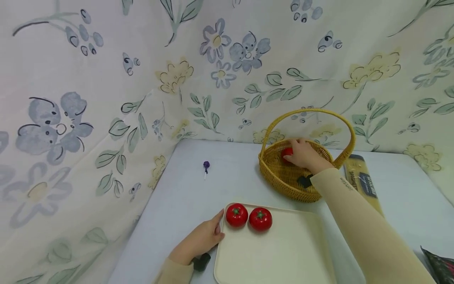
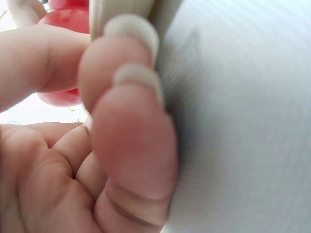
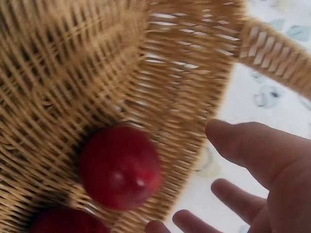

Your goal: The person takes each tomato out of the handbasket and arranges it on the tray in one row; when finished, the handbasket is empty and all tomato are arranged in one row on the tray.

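Observation:
My left hand [image 1: 203,238] holds the left rim of a cream tray [image 1: 280,256], with the thumb on the inner side. In the left wrist view, curled fingertips [image 2: 133,136] press against the tray's edge. Two red tomatoes, one in the corner [image 1: 236,215] and one beside it [image 1: 260,219], sit on the tray. My right hand [image 1: 303,154] reaches over a wicker basket [image 1: 280,179] with a tall handle. Its fingers are spread in the right wrist view, apart from a red tomato [image 3: 120,167] inside. Another red round thing [image 3: 68,223] is partly cut off below.
A purple lollipop [image 1: 206,165] lies on the white table [image 1: 177,197] left of the basket. Behind the right forearm is a brown package [image 1: 367,181], partly hidden. A dark packet [image 1: 440,262] lies at the lower right. Flowered cloth [image 1: 213,98] hangs behind the table.

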Demonstrator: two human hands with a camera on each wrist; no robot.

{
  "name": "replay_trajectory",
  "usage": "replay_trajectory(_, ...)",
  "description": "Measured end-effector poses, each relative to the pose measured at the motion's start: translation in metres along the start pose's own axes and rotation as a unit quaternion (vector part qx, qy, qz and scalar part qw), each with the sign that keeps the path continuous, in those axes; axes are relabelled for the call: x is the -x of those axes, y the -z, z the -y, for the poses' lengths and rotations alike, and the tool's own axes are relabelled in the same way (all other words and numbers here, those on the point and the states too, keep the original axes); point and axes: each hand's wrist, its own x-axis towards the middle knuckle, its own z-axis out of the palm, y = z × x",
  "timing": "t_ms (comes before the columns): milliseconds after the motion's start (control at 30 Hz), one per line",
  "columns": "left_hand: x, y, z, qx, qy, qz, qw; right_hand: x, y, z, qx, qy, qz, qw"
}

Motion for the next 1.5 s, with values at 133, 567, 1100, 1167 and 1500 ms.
replay_trajectory(133, -0.002, -0.003, -0.001, 0.002, 0.001, 0.005, 1.0000, -0.007, -0.011, -0.014, 0.006, -0.024, 0.043, 0.9988)
replay_trajectory(567, -0.001, -0.006, -0.004, -0.006, 0.003, 0.013, 0.9999, -0.004, -0.038, -0.025, -0.008, -0.080, 0.026, 0.9965)
replay_trajectory(1100, -0.002, -0.007, -0.008, -0.016, 0.009, 0.012, 0.9998, 0.019, -0.007, -0.014, -0.060, -0.044, -0.002, 0.9972)
replay_trajectory(1167, -0.002, -0.006, -0.008, -0.016, 0.011, 0.008, 0.9998, 0.024, 0.006, -0.003, -0.064, -0.029, -0.026, 0.9972)
replay_trajectory(1500, 0.000, 0.000, -0.003, -0.032, 0.009, -0.003, 0.9995, 0.083, 0.026, 0.053, -0.085, 0.025, -0.092, 0.9918)
